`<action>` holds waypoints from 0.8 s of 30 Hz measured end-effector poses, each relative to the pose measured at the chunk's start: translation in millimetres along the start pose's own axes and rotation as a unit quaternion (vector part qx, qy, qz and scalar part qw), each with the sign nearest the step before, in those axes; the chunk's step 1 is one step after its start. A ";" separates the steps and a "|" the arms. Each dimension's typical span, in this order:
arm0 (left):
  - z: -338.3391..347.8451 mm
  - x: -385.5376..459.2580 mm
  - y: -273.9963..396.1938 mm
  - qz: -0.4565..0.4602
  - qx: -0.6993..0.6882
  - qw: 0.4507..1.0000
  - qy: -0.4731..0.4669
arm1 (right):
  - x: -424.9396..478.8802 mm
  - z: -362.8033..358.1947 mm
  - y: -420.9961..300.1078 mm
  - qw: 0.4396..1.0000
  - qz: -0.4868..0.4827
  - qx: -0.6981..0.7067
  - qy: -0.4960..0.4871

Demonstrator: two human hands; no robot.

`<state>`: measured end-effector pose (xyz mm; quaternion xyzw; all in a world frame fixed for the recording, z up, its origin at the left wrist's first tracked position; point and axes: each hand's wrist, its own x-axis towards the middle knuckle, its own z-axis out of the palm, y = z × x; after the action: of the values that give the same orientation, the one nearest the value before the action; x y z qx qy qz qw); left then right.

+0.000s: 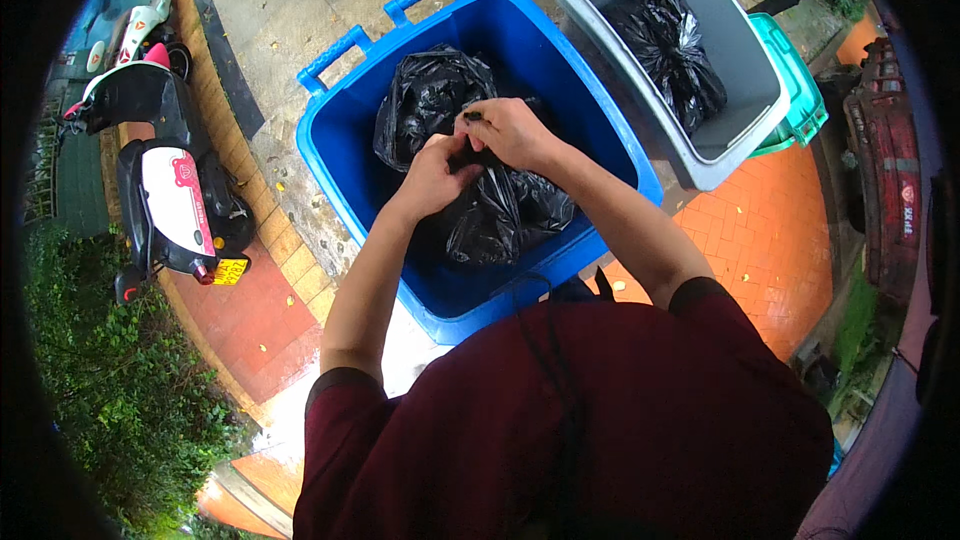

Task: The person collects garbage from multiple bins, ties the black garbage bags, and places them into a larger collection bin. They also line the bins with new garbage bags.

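Observation:
Before me stands a blue plastic wheelie bin with its mouth uncovered. Both hands meet over its middle at the gathered neck of a black plastic garbage bag. My left hand pinches the plastic from the near left. Fingers of my right hand are closed on the bag's twisted top, and a small dark end sticks out above them. Another black garbage bag lies in the bin behind my hands. The exact grip of the fingertips is partly hidden.
A grey bin holding a black bag stands at the right, beside a green bin. Parked at the left is a white and pink scooter near shrubs. Orange paving lies to the right.

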<state>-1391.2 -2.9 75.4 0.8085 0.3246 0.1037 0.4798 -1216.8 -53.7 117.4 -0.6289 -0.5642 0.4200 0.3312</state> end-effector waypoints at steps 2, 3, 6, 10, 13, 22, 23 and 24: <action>10.7 3.8 -12.5 0.010 -0.173 0.983 0.064 | 1.0 3.5 2.1 0.992 -0.026 0.125 0.023; 15.4 7.7 -23.2 -0.013 -0.252 0.964 0.088 | -1.4 6.2 4.6 0.982 -0.030 0.182 0.025; 22.2 24.6 -63.2 -0.217 -0.541 0.800 0.143 | -22.0 13.8 21.2 0.998 0.009 0.037 0.046; 37.9 49.2 -105.3 -0.343 -0.619 0.664 0.243 | -77.0 36.4 53.7 0.984 0.167 -0.065 -0.007; 50.2 58.1 -116.3 -0.433 -0.643 0.559 0.294 | -107.6 31.0 76.7 0.963 0.231 -0.138 -0.028; 42.8 -2.5 -58.4 0.072 0.017 0.993 0.094 | -43.5 -36.5 56.6 0.913 0.102 -0.392 -0.038; 43.1 -3.2 -51.5 0.091 0.062 0.991 0.075 | -24.2 -32.1 50.7 0.894 0.084 -0.439 0.033; 41.8 -1.1 -47.0 0.200 0.170 0.964 0.039 | -11.1 -26.3 45.8 0.896 0.004 -0.437 0.076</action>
<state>-1392.0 -17.6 14.3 0.9220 0.1877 0.1724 0.2914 -1173.5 -69.7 89.6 -0.7425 -0.6617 0.0828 0.0631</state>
